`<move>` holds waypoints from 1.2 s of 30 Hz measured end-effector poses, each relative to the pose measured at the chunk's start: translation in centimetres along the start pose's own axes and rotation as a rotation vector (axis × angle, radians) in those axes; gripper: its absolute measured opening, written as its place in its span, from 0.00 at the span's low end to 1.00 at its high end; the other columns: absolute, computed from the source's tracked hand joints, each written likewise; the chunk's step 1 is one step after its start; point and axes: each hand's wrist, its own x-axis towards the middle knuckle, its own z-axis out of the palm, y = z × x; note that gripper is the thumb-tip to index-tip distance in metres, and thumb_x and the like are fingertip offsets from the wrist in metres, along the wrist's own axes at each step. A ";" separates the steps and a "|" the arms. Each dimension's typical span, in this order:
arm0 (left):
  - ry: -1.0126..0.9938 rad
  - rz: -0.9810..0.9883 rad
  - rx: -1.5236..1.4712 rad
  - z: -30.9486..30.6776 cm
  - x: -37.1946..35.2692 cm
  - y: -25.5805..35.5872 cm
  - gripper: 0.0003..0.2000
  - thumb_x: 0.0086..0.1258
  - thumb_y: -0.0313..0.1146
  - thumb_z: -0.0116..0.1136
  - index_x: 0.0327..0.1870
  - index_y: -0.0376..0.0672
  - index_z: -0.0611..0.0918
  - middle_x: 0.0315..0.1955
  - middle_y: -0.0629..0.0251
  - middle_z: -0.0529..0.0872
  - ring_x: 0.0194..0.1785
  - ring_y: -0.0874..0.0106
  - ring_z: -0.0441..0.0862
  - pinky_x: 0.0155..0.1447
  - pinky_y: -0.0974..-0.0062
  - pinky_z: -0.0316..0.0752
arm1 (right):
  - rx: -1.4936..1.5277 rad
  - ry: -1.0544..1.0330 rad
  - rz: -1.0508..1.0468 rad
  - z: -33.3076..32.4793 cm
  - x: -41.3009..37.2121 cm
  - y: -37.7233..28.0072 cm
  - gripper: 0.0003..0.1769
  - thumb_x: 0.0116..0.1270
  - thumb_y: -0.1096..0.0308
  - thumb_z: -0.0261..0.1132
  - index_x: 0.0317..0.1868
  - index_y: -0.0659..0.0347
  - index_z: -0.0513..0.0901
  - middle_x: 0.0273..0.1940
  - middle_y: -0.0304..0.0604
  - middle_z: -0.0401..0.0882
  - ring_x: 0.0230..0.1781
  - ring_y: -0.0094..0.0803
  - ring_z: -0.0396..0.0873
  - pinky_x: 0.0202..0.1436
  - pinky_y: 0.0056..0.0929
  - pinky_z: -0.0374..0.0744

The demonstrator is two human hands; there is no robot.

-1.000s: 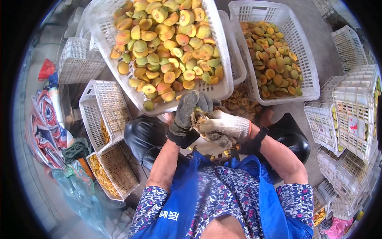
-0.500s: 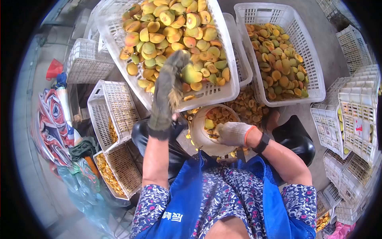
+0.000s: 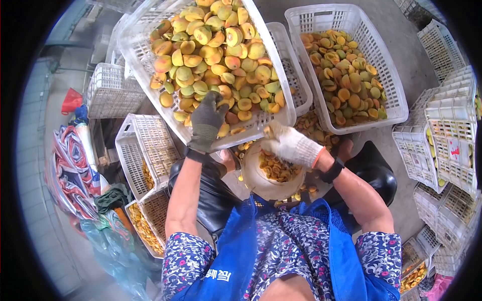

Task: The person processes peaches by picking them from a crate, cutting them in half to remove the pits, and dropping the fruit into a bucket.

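Observation:
My left hand (image 3: 208, 120), in a dark grey-green glove, reaches over the near edge of a large white crate (image 3: 287, 85). Its fingers are apart against the peach halves (image 3: 221, 55) heaped inside, and I see no fruit clearly gripped. My right hand (image 3: 291, 143), in a whitish knitted glove with stained fingertips, is above the right side of a pale bucket (image 3: 256, 178). Its fingers are curled together; whatever they hold is hidden. Cut fruit pieces (image 3: 278, 168) lie in the bucket, which stands between my legs.
A second white crate (image 3: 396, 85) of peach halves stands at the back right. White crates (image 3: 454, 135) are stacked along the right. On the left are more crates (image 3: 155, 138), a striped sheet (image 3: 70, 165) and clear plastic (image 3: 113, 251). Fruit pieces (image 3: 312, 123) lie behind the bucket.
My left hand has drawn back toward me, to the crate's near edge. My right hand has risen from inside the bucket, and the light-coloured fruit beside its fingers there is gone from view.

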 end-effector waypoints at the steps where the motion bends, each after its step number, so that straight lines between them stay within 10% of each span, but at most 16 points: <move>1: -0.002 0.000 0.000 -0.5 -0.5 1.1 0.12 0.66 0.30 0.59 0.50 0.45 0.81 0.42 0.61 0.87 0.38 0.65 0.86 0.40 0.69 0.79 | 0.001 0.000 0.002 0.2 0.2 0.4 0.20 0.64 0.61 0.63 0.51 0.65 0.75 0.39 0.57 0.81 0.40 0.54 0.81 0.47 0.45 0.80; 3: -0.067 -0.257 -0.976 -1.2 -1.5 3.4 0.14 0.71 0.27 0.57 0.56 0.40 0.79 0.41 0.64 0.85 0.36 0.72 0.85 0.39 0.74 0.81 | -0.373 0.155 -0.288 0.4 0.7 1.4 0.15 0.64 0.67 0.62 0.49 0.64 0.77 0.46 0.58 0.78 0.42 0.51 0.80 0.44 0.43 0.80; 6: -0.089 -0.375 -1.339 -1.5 -3.0 6.7 0.17 0.73 0.26 0.54 0.62 0.37 0.76 0.42 0.66 0.83 0.37 0.77 0.83 0.40 0.77 0.82 | -0.593 0.245 -0.412 0.2 0.4 0.5 0.11 0.63 0.73 0.62 0.46 0.63 0.79 0.52 0.59 0.74 0.45 0.51 0.79 0.44 0.41 0.80; 9: -0.004 -0.314 -1.292 0.2 -3.9 8.2 0.18 0.72 0.25 0.55 0.63 0.36 0.76 0.47 0.63 0.83 0.42 0.78 0.83 0.46 0.77 0.82 | -0.776 0.477 -0.554 0.1 0.2 -0.8 0.12 0.62 0.73 0.60 0.46 0.65 0.81 0.43 0.56 0.77 0.40 0.45 0.80 0.38 0.37 0.80; 24: 0.130 -0.262 -0.923 3.6 -5.3 9.0 0.16 0.70 0.26 0.59 0.58 0.36 0.80 0.52 0.60 0.83 0.44 0.77 0.79 0.50 0.79 0.76 | -0.751 0.336 -0.415 1.3 0.4 1.1 0.07 0.59 0.72 0.61 0.36 0.67 0.79 0.38 0.54 0.77 0.38 0.49 0.79 0.42 0.40 0.79; 27: 0.102 -0.239 -1.146 3.0 -5.0 8.7 0.17 0.75 0.37 0.55 0.58 0.35 0.79 0.49 0.59 0.84 0.45 0.73 0.81 0.51 0.76 0.77 | -0.532 0.272 -0.352 1.4 0.4 0.2 0.07 0.61 0.71 0.61 0.37 0.67 0.78 0.36 0.56 0.77 0.37 0.51 0.78 0.41 0.42 0.79; 29: -0.012 -0.557 -1.854 1.6 -4.3 9.8 0.22 0.78 0.49 0.48 0.51 0.35 0.81 0.43 0.58 0.85 0.47 0.69 0.82 0.51 0.72 0.78 | -0.578 0.215 -0.360 2.3 0.3 0.8 0.08 0.62 0.71 0.61 0.38 0.68 0.78 0.37 0.58 0.77 0.37 0.52 0.78 0.41 0.43 0.79; 36: -0.026 -0.433 -1.744 3.2 -4.4 9.1 0.23 0.80 0.53 0.41 0.36 0.40 0.78 0.30 0.62 0.81 0.36 0.67 0.81 0.50 0.66 0.80 | -0.192 0.143 -0.323 2.2 0.7 0.2 0.10 0.66 0.70 0.58 0.41 0.68 0.79 0.40 0.56 0.78 0.39 0.53 0.79 0.43 0.43 0.79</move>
